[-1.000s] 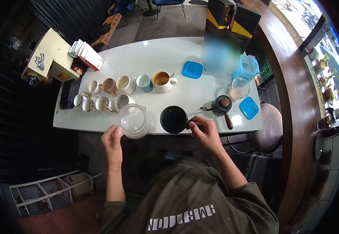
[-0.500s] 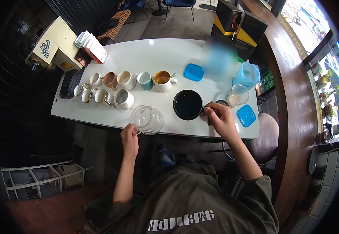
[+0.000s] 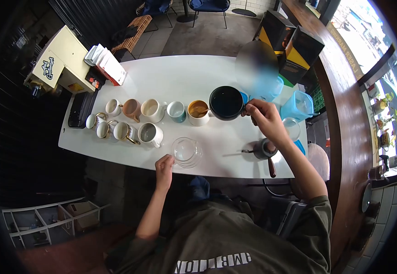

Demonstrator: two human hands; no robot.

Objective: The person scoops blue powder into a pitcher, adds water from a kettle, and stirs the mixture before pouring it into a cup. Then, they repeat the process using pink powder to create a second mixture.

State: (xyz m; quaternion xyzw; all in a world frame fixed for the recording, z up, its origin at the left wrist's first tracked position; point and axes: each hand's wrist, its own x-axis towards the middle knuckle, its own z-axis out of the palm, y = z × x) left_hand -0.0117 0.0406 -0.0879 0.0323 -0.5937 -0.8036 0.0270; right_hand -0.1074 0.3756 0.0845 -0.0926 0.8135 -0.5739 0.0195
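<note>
My right hand point(image 3: 263, 119) grips the handle of a black mug point(image 3: 226, 102), which is raised over the table just right of the brown-stained mug point(image 3: 198, 110) with a spoon in it. My left hand point(image 3: 164, 170) is closed on the handle of a clear glass server point(image 3: 186, 152) near the table's front edge. Left of the server sits a white mug point(image 3: 151, 134). A grey grinder point(image 3: 263, 149) with a wooden-knobbed handle stands below my right forearm.
Several mugs point(image 3: 150, 110) stand in rows on the left of the white table point(image 3: 180, 68). A blue pitcher point(image 3: 297, 106), a clear cup point(image 3: 291, 129) and blue containers are at the right. A card holder point(image 3: 108, 66) stands at the back left.
My right hand has raised the black mug and moved it forward, uncovering the grinder. My left hand and the glass server have shifted slightly right and nearer my body. The view has also shifted.
</note>
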